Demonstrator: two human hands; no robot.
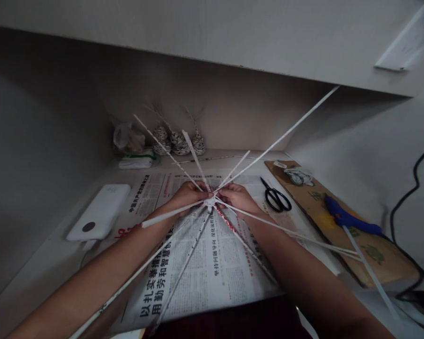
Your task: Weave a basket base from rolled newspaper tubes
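Observation:
Both my hands meet over the newspaper at a woven knot of rolled paper strips. Long paper strips spread out from it in all directions, like spokes. My left hand pinches the knot's left side, fingers closed. On its right side my right hand is closed on strips near the centre. One long strip rises far to the upper right. A strip with red print runs down toward the right forearm. The fingertips partly hide the far side of the knot.
Black-handled scissors lie right of my right hand. A blue glue gun rests on cardboard. At left is a white power bank. Several small woven paper pieces stand at the back, beside a plastic bag. A shelf panel overhangs.

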